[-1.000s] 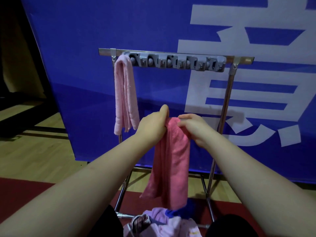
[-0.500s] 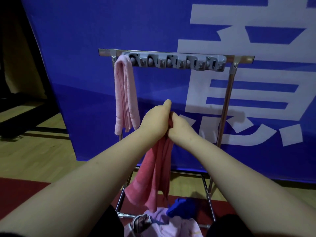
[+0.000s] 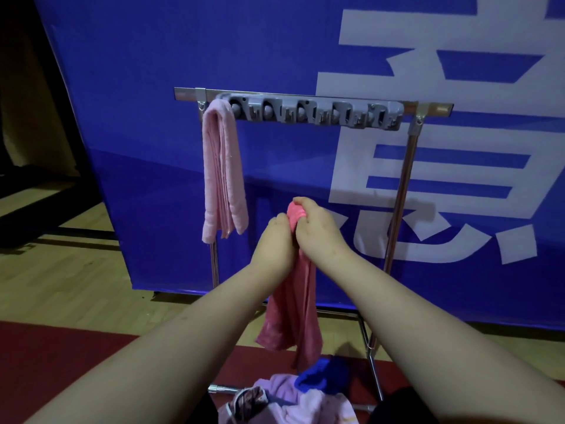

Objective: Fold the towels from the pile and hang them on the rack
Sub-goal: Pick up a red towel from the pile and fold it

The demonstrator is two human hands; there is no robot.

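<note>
Pink cloth is bunching between your two grips: you are holding a deep-pink towel (image 3: 292,313) up in front of the rack (image 3: 403,191), with your left grip (image 3: 273,244) and right grip (image 3: 318,229) both clenching its top fold, pressing against each other. Its doubled length is hanging straight down toward 6 o'clock, its ends dangling just above the towel pile (image 3: 287,402), where a blue towel (image 3: 324,376) is lying on lilac cloth. At 11 o'clock from your grips, a pale-pink towel (image 3: 221,166) is draping, folded, over the left end of the rack's top bar, beside a grey clip strip (image 3: 308,113). A blue banner (image 3: 183,56) is standing behind the rack on the wooden floor (image 3: 61,286). A red mat (image 3: 46,356) is lying at 7 o'clock.
</note>
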